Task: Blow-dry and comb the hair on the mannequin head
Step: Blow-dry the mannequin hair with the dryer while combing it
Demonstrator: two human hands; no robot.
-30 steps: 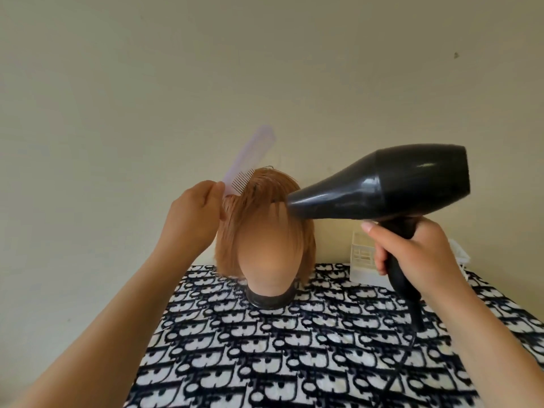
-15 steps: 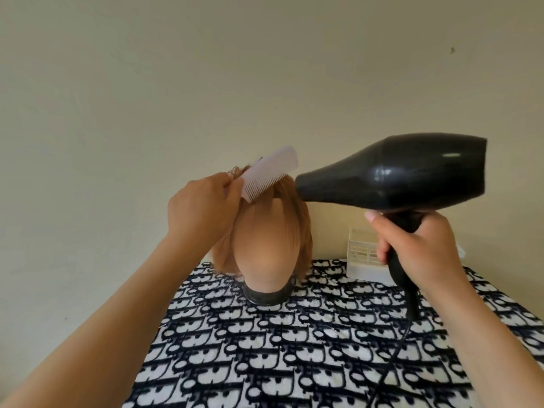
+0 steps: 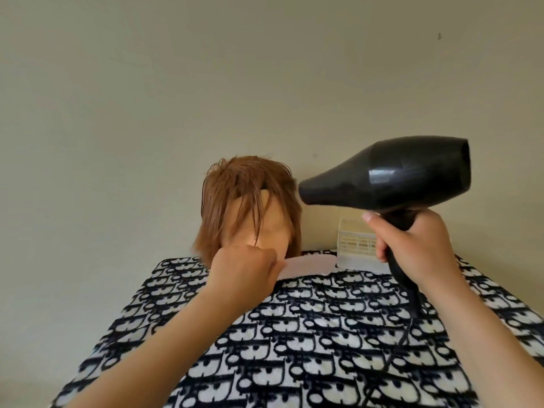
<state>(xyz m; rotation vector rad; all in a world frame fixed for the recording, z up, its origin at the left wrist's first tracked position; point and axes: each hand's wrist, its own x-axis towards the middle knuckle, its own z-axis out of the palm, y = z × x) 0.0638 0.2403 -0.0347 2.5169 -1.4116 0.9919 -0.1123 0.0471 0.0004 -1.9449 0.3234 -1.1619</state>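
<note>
A mannequin head (image 3: 270, 228) with short ginger hair (image 3: 235, 195) stands at the far edge of the table, strands hanging over its face. My left hand (image 3: 244, 269) is closed on a pale lilac comb (image 3: 306, 265), held level below the chin and hiding the neck base. My right hand (image 3: 412, 245) grips the handle of a black hair dryer (image 3: 385, 178), whose nozzle points left at the hair on the head's right side, almost touching it.
The table wears a black-and-white patterned cloth (image 3: 294, 334). A small white slatted basket (image 3: 356, 245) stands at the back against the cream wall, behind the dryer handle. The dryer's black cord (image 3: 403, 340) trails down across the cloth.
My left hand has swept the comb down from the top of the hair to below the chin, leaving strands over the face. The dryer has stayed aimed at the head's right side.
</note>
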